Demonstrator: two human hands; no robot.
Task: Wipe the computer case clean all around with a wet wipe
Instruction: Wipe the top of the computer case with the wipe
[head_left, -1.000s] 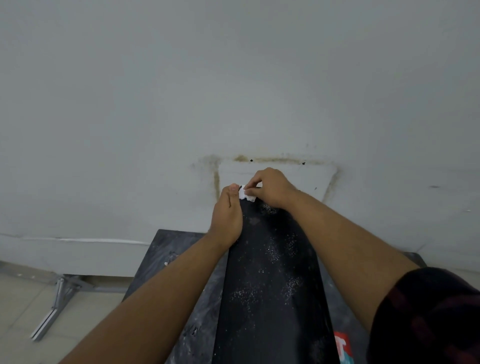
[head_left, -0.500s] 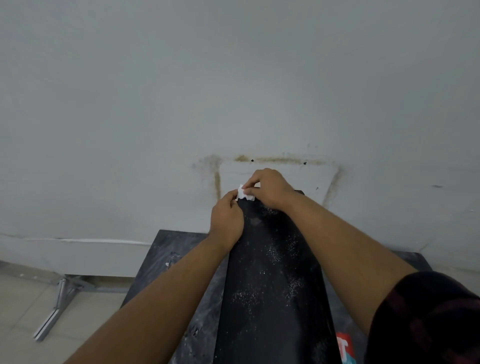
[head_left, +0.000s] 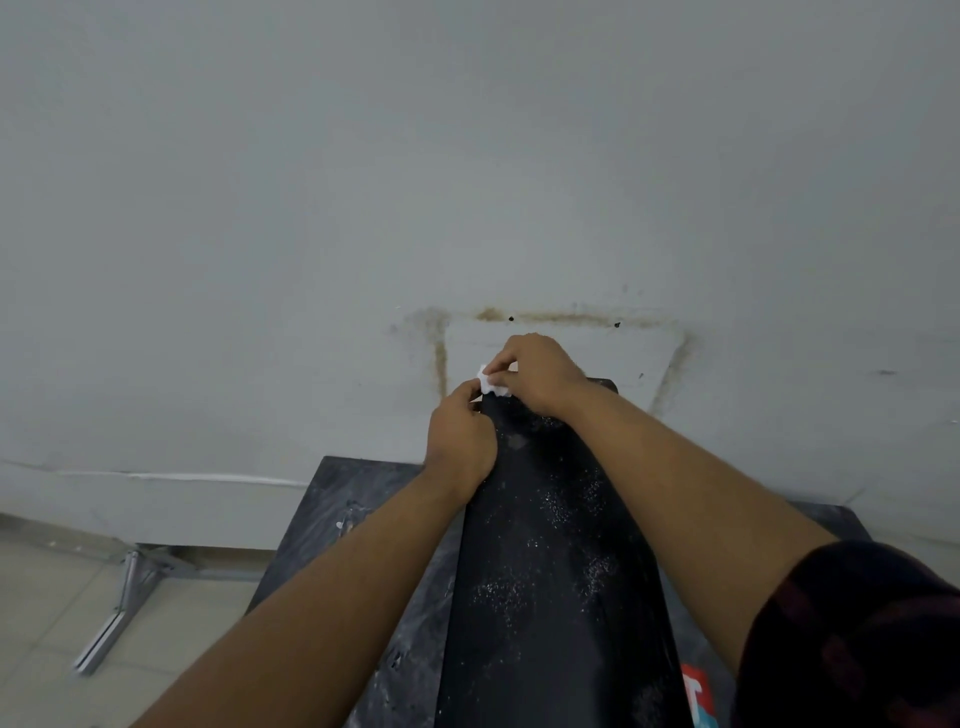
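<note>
The black computer case (head_left: 550, 571) stands on a dark table, its long top face speckled with white dust and running away from me toward the wall. At its far end my right hand (head_left: 540, 371) pinches a small crumpled white wet wipe (head_left: 488, 384) between thumb and fingers. My left hand (head_left: 460, 441) sits at the case's far left edge, fingers curled, its fingertips touching the wipe from below. Most of the wipe is hidden by the fingers.
The dark marbled table (head_left: 358, 525) carries the case and butts against a pale wall (head_left: 467, 182) with a brownish rectangular stain. A metal stand leg (head_left: 124, 597) lies on the tiled floor at left. A red and blue packet (head_left: 698, 693) shows at bottom right.
Both hands stayed at the case's far end. The left hand slid slightly back along the edge, and the right hand's fingers shifted on the wipe, lifting it a little.
</note>
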